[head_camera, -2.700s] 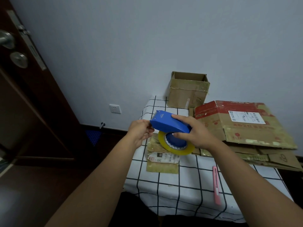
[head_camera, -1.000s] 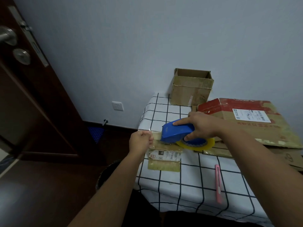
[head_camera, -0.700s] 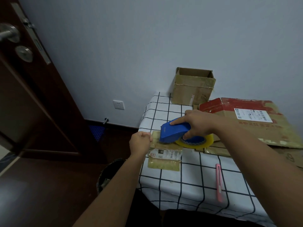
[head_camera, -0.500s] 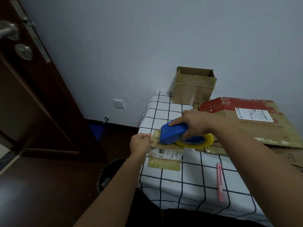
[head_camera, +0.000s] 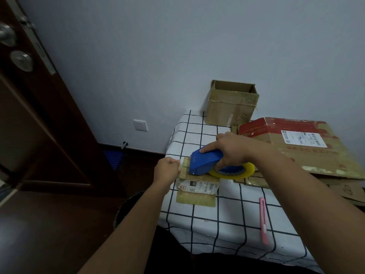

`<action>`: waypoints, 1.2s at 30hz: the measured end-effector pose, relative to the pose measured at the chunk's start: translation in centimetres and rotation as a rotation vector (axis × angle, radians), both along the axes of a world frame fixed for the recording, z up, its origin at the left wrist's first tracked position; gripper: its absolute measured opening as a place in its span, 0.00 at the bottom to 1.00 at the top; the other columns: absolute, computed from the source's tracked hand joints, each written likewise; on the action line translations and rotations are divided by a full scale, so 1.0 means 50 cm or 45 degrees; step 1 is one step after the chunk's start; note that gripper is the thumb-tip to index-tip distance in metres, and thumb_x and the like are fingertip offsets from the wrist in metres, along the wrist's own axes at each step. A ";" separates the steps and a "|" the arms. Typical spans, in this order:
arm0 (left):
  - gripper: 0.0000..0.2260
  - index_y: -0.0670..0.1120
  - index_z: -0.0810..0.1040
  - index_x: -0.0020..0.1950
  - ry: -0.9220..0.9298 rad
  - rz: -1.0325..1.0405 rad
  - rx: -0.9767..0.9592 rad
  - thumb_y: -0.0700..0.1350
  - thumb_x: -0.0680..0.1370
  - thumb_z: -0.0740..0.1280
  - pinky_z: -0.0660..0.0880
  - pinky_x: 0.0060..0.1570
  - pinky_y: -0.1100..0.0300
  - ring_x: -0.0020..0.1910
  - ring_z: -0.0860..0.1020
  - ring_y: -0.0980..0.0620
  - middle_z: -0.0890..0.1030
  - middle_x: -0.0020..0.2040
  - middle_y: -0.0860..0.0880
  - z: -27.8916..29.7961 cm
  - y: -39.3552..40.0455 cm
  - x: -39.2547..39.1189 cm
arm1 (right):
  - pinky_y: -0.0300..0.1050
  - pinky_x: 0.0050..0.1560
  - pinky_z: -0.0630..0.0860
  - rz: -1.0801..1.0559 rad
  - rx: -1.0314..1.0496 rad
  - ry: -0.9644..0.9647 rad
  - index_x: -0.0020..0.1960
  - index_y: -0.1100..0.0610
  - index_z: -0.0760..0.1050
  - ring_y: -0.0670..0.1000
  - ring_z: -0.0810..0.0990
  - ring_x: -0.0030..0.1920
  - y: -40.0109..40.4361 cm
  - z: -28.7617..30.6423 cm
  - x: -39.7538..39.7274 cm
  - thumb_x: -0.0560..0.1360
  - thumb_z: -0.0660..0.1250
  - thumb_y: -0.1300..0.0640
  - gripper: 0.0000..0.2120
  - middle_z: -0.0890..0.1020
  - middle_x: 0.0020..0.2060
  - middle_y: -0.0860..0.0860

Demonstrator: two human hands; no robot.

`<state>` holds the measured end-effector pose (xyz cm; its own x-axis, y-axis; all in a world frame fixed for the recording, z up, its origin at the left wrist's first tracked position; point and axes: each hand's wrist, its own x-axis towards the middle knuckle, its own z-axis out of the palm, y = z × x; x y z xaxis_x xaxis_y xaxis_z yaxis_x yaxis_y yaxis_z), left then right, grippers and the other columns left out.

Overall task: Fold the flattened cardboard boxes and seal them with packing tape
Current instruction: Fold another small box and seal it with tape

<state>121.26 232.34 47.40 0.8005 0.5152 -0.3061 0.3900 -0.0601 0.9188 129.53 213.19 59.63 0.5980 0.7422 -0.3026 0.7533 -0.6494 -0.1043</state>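
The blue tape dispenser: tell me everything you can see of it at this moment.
The blue tape dispenser looks like smooth plastic, a wedge-shaped housing with a roll of yellowish clear tape mounted under its rear. The right hand grips it from above, index finger laid along the top. Its front end is pressed down onto the small flattened box near the table's left edge. The left hand, closed in a fist, is just ahead of it, apparently holding the tape end.
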 end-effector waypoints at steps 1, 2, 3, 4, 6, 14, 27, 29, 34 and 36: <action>0.07 0.43 0.79 0.43 -0.011 0.011 -0.008 0.42 0.79 0.65 0.81 0.50 0.44 0.38 0.79 0.49 0.81 0.38 0.46 -0.001 -0.001 0.000 | 0.49 0.58 0.67 0.001 0.006 -0.002 0.74 0.34 0.61 0.48 0.62 0.53 -0.001 0.000 0.000 0.76 0.69 0.44 0.31 0.61 0.43 0.38; 0.07 0.43 0.79 0.44 -0.019 0.026 -0.026 0.42 0.80 0.65 0.81 0.50 0.44 0.39 0.80 0.49 0.81 0.38 0.46 -0.002 -0.003 -0.001 | 0.49 0.58 0.67 0.002 0.010 -0.004 0.74 0.34 0.61 0.48 0.62 0.53 -0.001 0.000 0.000 0.76 0.69 0.44 0.30 0.61 0.43 0.38; 0.07 0.43 0.79 0.44 -0.026 0.042 -0.050 0.42 0.80 0.65 0.81 0.50 0.44 0.39 0.80 0.48 0.81 0.39 0.45 -0.005 -0.004 -0.001 | 0.50 0.58 0.67 0.002 0.013 -0.006 0.74 0.34 0.61 0.48 0.62 0.53 -0.003 0.000 0.000 0.76 0.69 0.44 0.30 0.61 0.43 0.38; 0.07 0.43 0.79 0.44 -0.030 0.052 -0.071 0.42 0.80 0.65 0.81 0.50 0.44 0.39 0.80 0.48 0.81 0.39 0.45 -0.005 -0.007 -0.002 | 0.50 0.59 0.67 0.002 0.011 -0.007 0.74 0.35 0.61 0.48 0.63 0.54 -0.004 0.000 0.001 0.76 0.69 0.44 0.30 0.61 0.43 0.39; 0.07 0.42 0.79 0.43 -0.029 0.057 -0.076 0.43 0.80 0.66 0.81 0.49 0.44 0.40 0.81 0.47 0.82 0.39 0.44 -0.006 -0.010 0.000 | 0.49 0.58 0.67 0.004 0.007 -0.009 0.74 0.35 0.62 0.48 0.63 0.54 -0.006 0.000 0.001 0.75 0.69 0.43 0.30 0.62 0.43 0.39; 0.08 0.40 0.77 0.41 0.101 -0.033 -0.147 0.39 0.80 0.65 0.81 0.39 0.56 0.34 0.78 0.50 0.79 0.36 0.44 -0.002 0.010 0.014 | 0.48 0.56 0.67 0.007 0.031 -0.028 0.74 0.35 0.62 0.48 0.63 0.52 0.000 0.000 -0.005 0.76 0.69 0.44 0.29 0.61 0.42 0.39; 0.09 0.40 0.76 0.59 0.164 0.002 0.227 0.39 0.80 0.61 0.75 0.38 0.58 0.46 0.79 0.49 0.80 0.54 0.45 -0.049 -0.005 -0.019 | 0.49 0.55 0.67 0.007 0.070 -0.040 0.73 0.35 0.63 0.48 0.63 0.51 -0.007 -0.006 -0.002 0.75 0.69 0.44 0.29 0.62 0.42 0.39; 0.15 0.45 0.72 0.69 -0.082 -0.006 0.234 0.43 0.83 0.59 0.75 0.47 0.61 0.52 0.76 0.56 0.75 0.58 0.53 -0.045 -0.029 -0.042 | 0.48 0.55 0.67 0.011 0.076 -0.039 0.73 0.35 0.63 0.48 0.63 0.51 -0.009 -0.007 -0.002 0.75 0.69 0.44 0.29 0.62 0.42 0.39; 0.32 0.56 0.51 0.80 -0.080 -0.505 0.246 0.54 0.80 0.64 0.74 0.64 0.47 0.67 0.73 0.51 0.69 0.73 0.50 -0.076 -0.047 -0.061 | 0.49 0.56 0.67 0.019 0.069 -0.060 0.74 0.36 0.63 0.48 0.63 0.52 -0.009 -0.006 -0.003 0.76 0.68 0.43 0.29 0.62 0.42 0.39; 0.34 0.56 0.50 0.80 -0.145 -0.626 0.335 0.53 0.80 0.65 0.71 0.67 0.50 0.70 0.69 0.54 0.67 0.74 0.54 -0.070 -0.031 -0.061 | 0.49 0.56 0.67 0.020 0.072 -0.066 0.74 0.36 0.63 0.48 0.64 0.52 -0.007 -0.007 -0.004 0.76 0.68 0.44 0.28 0.62 0.42 0.39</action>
